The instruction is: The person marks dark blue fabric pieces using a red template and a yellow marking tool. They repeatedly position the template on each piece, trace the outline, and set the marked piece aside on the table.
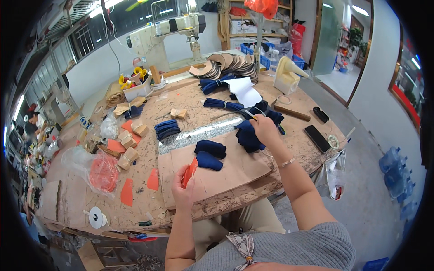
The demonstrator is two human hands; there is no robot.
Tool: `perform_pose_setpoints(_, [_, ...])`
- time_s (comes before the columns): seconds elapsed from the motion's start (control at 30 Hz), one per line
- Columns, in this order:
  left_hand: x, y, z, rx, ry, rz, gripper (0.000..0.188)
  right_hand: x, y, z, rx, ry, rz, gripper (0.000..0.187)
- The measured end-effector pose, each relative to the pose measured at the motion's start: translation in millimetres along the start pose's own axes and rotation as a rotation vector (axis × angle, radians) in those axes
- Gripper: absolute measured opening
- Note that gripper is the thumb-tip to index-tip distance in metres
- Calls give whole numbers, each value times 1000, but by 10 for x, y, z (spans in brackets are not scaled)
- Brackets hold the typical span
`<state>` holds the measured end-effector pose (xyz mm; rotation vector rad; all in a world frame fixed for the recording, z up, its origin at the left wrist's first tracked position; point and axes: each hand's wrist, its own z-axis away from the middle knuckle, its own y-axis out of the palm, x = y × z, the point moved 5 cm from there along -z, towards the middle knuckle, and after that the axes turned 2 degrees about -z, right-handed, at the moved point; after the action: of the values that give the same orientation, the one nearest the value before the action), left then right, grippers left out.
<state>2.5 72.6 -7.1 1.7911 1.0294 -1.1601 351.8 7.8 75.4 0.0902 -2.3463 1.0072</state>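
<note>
My left hand (183, 192) pinches a small orange cut piece (191, 170), held upright above the near left of a tan board (226, 180). Just beyond it, two dark blue cut fabric pieces (209, 161) lie on the board. My right hand (266, 128) is closed around a thin, light-coloured stick-like tool (253, 116); its kind is too small to make out. That hand is over a dark blue fabric stack (247, 137), beside more dark blue bundles (224, 104). Two orange pieces (153, 179) lie on the table left of the board.
A clear bag of orange pieces (104, 171) and tied tan bundles (128, 158) are at left, with a white spool (96, 217) near the front edge. A phone (317, 138), a wooden-handled tool (292, 113) and a cream container (287, 83) stand right. Behind is a sewing machine (156, 49).
</note>
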Motion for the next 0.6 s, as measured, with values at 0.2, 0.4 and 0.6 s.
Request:
perform_pose_setpoints(0.2, [-41,19,-21,6,25,-13,48,-5,186,-368,-17,37,-97,37])
perform_pose_setpoints(0.4, [-40,-29,16,-35,17,21,46,213,-413,95,-252,-226,202,31])
perform_pose_setpoints(0.6, [-10,-55,21,-51,17,7,46,1079,586,860,318,-214,-222,33])
